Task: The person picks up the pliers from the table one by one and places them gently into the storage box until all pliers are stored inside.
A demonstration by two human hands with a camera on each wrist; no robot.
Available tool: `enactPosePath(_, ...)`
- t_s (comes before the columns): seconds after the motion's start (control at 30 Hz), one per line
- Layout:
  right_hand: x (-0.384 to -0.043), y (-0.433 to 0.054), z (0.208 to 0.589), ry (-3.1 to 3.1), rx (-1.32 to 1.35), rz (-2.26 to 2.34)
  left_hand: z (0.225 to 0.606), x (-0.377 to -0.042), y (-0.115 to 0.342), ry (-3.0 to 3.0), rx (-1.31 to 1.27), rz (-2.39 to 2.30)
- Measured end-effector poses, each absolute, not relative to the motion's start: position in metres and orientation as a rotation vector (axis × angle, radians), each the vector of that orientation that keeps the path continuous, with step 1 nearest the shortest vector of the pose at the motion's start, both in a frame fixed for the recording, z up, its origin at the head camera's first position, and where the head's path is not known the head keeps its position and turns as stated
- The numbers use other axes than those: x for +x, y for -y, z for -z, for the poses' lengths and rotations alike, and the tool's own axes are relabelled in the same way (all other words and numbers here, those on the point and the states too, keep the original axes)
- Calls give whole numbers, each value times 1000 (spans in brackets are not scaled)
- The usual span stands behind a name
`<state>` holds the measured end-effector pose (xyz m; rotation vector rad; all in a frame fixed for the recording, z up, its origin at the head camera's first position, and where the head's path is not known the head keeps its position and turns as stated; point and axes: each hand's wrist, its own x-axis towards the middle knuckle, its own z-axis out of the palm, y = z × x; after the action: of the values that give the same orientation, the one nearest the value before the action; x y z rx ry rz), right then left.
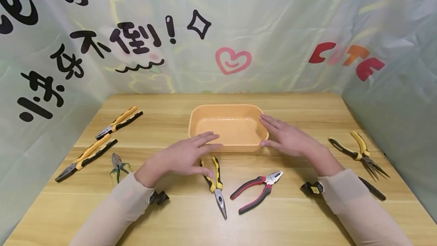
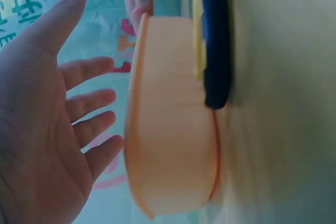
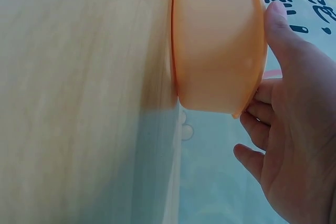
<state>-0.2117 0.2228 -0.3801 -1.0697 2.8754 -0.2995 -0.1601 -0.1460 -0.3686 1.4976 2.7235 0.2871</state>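
I locate the orange bin [image 1: 242, 148] ahead of and between both hands, its near left rim under the fingers of the left hand [image 1: 186, 156] and its right end against the right hand [image 1: 291, 137]. I read the left hand as spread wide, thumb well apart from the fingers, with nothing in its hold. I read the right hand as extended and spread, fingertips and thumb at the bin's rim without a closed grip.

Directly below the left hand, partly covered by it, I register yellow-and-black pliers [image 1: 218, 191], nose toward me. Between the hands, on the near side, lie red-and-black pliers [image 1: 267, 185], handles apart. Just beside the left wrist, outboard, are green-handled pliers [image 1: 116, 172], partly hidden by the sleeve. Farther left of that hand I find two orange-and-black pliers [image 1: 82, 160]. Outboard of the right hand lie yellow-handled pliers [image 1: 362, 155]; nearer, a black handle [image 1: 373, 189] emerges from behind the right forearm. Under both hands runs the wooden table [image 1: 293, 231]
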Motion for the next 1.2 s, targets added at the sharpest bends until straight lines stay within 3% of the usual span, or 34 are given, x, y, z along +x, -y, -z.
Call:
enactPosePath(0.37, -211, -223, 381, -2871, -1052, 316, 382, -147, 140, -2682, 1869, -209)
enactPosePath(0.7, -212, -223, 381, -2870, -1045, 300, 386, -143, 139, -2538, 1649, -222)
enactPosePath(1.2, -212, -223, 381, -2873, -1044, 299, 392, -141, 138, -2462, 1607, -100)
